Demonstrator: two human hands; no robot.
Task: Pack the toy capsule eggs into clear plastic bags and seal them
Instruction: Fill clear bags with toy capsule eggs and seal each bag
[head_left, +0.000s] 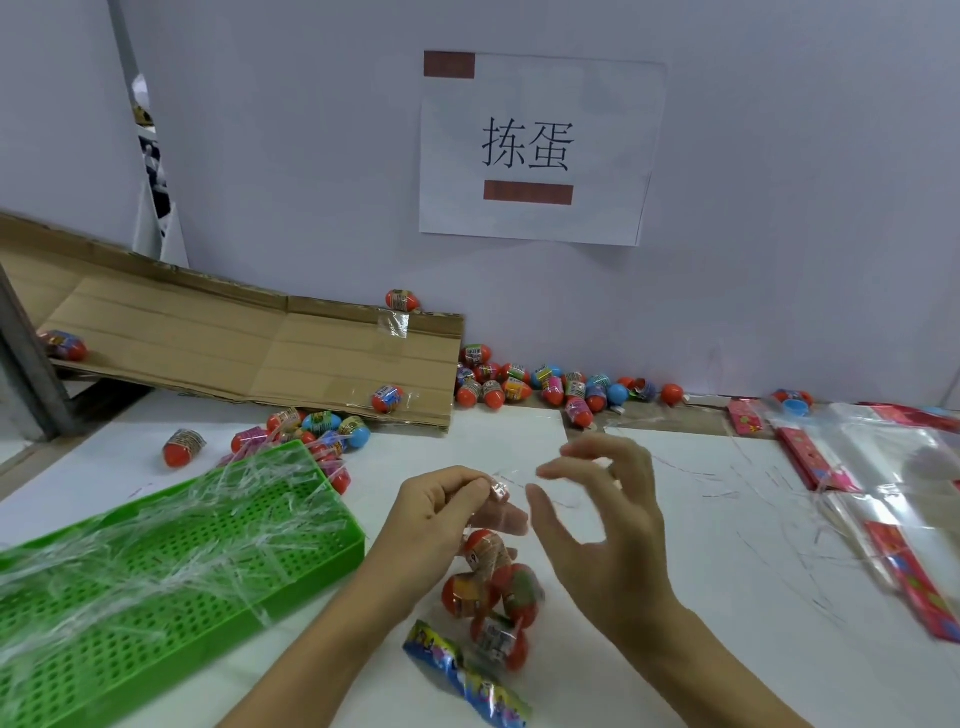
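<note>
Head view, big to small: white table (649, 545) w/ flattened cardboard (234, 343) at back left, green perforated tray (171, 571) front left under clear strips. Stack of clear bags (883, 467) w/ red headers at right edge. Loose capsule eggs (545, 387) piled along wall, centre. Filled bag of eggs (493, 597) hangs just above table, front centre, blue header at its bottom. Left hand (441, 514) pinches bag's top, fingers curled on film. Right hand (608, 514) just beside it, fingers spread & relaxed; thin clear strip near fingertips, can't tell if held.
</note>
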